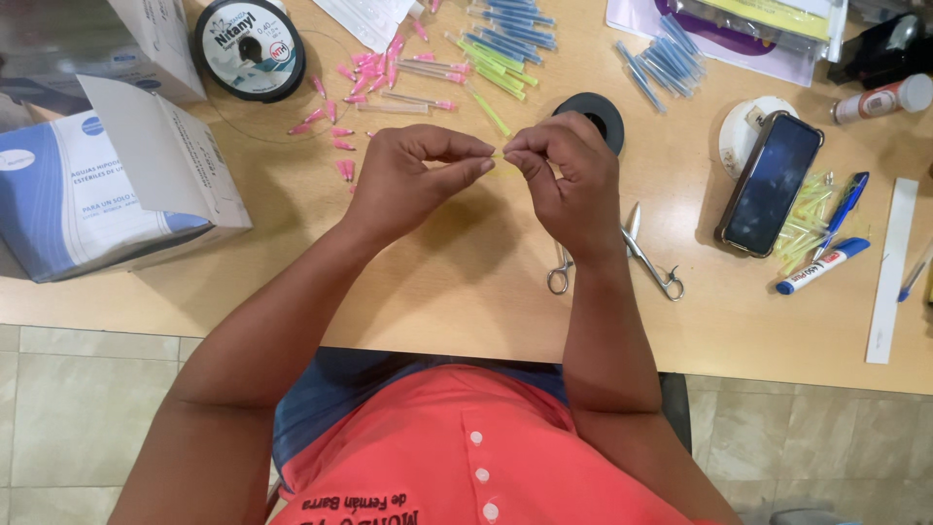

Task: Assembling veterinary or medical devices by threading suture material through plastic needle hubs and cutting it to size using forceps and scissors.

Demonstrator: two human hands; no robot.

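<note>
Both hands, left hand (403,180) and right hand (573,185), pinch a thin yellow-green needle (500,156) between their grips.

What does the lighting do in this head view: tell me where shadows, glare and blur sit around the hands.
Head view: soft, even light; the left hand and right hand cast faint diffuse shadows on the pale wooden table beneath them; the dark glossy smartphone shows a dull reflection, no harsh glare; the thin yellow-green piece pinched between both hands is too small to resolve; focus is otherwise sharp.

Bright, even overhead light; soft shadows; sharp focus with slight edge distortion.
</note>
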